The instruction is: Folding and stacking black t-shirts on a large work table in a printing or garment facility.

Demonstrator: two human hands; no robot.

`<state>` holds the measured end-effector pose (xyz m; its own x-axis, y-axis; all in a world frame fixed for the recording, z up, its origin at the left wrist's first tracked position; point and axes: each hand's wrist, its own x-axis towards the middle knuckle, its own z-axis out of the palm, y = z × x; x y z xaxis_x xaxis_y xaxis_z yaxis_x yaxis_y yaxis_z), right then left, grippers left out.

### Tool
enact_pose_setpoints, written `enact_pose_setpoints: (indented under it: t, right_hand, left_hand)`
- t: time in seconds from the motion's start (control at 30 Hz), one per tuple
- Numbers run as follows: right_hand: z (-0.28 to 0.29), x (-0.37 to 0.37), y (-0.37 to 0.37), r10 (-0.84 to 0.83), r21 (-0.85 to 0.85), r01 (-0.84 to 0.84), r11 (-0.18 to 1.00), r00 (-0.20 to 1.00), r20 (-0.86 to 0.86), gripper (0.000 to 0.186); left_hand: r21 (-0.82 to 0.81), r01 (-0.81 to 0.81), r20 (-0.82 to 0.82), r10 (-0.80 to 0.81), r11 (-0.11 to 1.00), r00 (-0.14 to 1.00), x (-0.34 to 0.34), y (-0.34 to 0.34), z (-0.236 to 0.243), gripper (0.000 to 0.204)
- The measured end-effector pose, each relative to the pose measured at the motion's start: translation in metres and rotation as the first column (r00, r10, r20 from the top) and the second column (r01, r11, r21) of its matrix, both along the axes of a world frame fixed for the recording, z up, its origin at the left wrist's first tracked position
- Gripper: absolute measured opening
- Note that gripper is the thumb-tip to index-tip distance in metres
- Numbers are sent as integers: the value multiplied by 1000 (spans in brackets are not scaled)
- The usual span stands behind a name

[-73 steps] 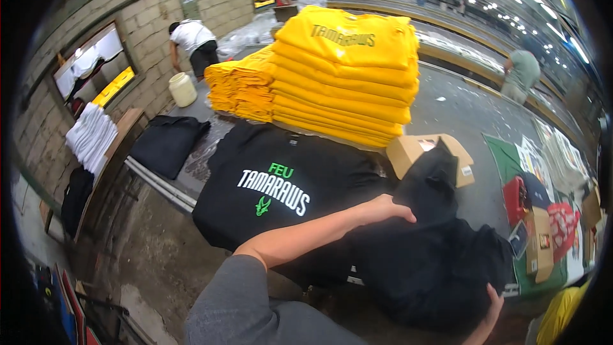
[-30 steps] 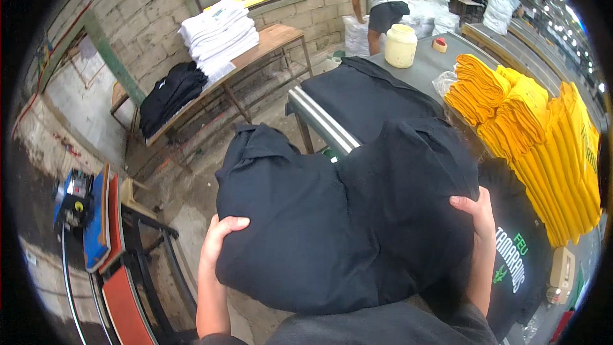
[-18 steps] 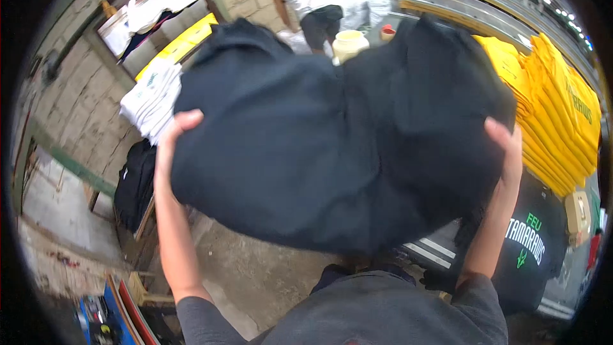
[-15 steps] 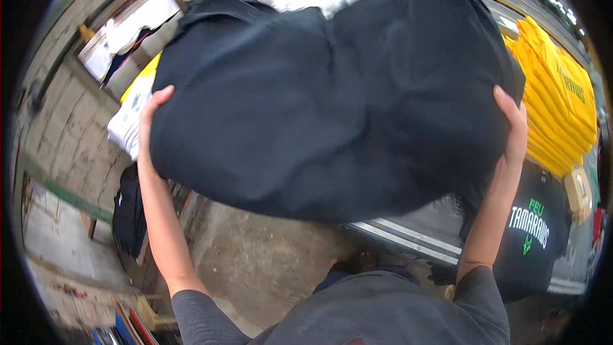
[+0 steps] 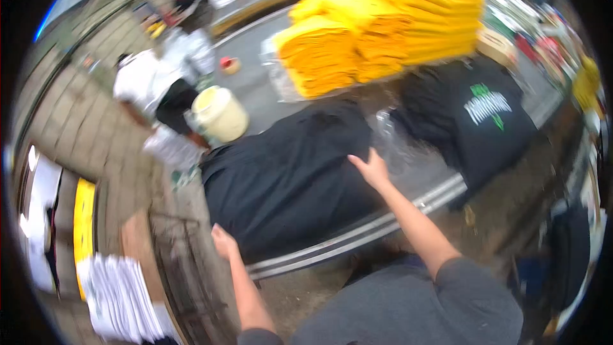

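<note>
A pile of black garments lies on the grey table in front of me. My left hand rests at the pile's near left corner, by the table's metal edge. My right hand lies flat on the pile's right side, fingers spread. Neither hand grips the cloth. To the right lies a black shirt with a white and green print.
Tall stacks of folded yellow shirts stand at the back of the table. A cream bucket sits at the table's left end, beside a person in a white top bending over. White folded cloth is stacked at lower left.
The black pile that I held up in both hands now lies on the table. My hands have let go and rest on it.
</note>
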<state>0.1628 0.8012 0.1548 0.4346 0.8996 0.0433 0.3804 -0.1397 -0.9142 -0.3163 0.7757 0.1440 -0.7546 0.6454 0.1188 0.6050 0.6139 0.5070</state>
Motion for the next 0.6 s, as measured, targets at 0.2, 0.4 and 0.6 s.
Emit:
enact_pose_setpoints:
  t: [0.2,0.4,0.6]
  right_hand:
    - [-12,-13,-1,-23,-100,24,995,1000,13,88]
    - [-6,-13,-30,-14,-62,28,998,978,209,67]
    - [11,51,-88,-28,85,-37,996,753,657,53]
  left_hand:
    - [219,50,35,-59,974,998,-37,-3,-23,55]
    - [152,0,-7,1,988,1000,-28,-2,-25,51]
    - [440,283,-413,-89,852,907,45,-24,-1,35]
